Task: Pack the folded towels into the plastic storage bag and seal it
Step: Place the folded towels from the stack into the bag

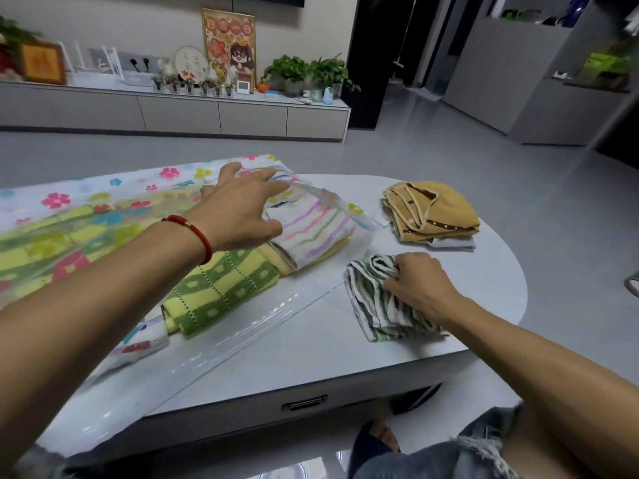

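A clear plastic storage bag (193, 354) printed with flowers lies across the white table (345, 344), its mouth facing right. Inside it sit a green-and-yellow towel (221, 292) and a pastel-striped towel (311, 233). My left hand (238, 209) holds up the upper lip of the bag's mouth above the pastel towel. My right hand (418, 285) grips a folded green-and-white striped towel (377, 302) lying on the table just outside the bag. A folded mustard-yellow towel (432, 212) rests on a pale one at the far right.
The table's rounded right end (511, 271) and near edge (311, 385) drop off to grey floor. My knee in torn jeans (484, 451) is below the table edge. A low cabinet with plants and pictures (207, 112) lines the far wall.
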